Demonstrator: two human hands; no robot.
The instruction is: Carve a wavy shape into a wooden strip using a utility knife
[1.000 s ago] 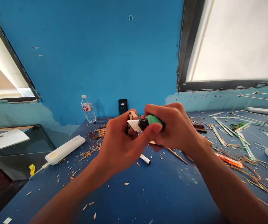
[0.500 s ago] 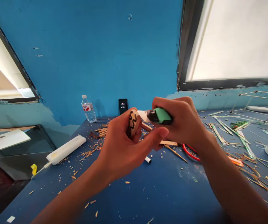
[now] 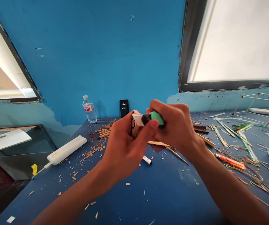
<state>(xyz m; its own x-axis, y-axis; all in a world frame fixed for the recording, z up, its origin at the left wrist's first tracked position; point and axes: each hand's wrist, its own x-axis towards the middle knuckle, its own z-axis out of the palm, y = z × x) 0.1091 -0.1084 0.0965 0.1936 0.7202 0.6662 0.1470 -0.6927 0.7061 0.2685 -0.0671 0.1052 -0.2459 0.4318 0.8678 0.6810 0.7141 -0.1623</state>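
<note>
My left hand is closed around a small pale wooden piece with black marks, mostly hidden by the fingers. My right hand grips a green and black knife handle. The short pale blade lies against the upper part of the wooden piece. My left thumb reaches across to the handle. Both hands are above the blue table, close together.
A water bottle and a phone stand by the wall. Left lies a white power strip. A marker, wood shavings, an orange cutter and cut strips are scattered about. A stick frame stands far right.
My right hand has moved slightly left, bringing the blade across the wooden piece. My left thumb is now against the handle.
</note>
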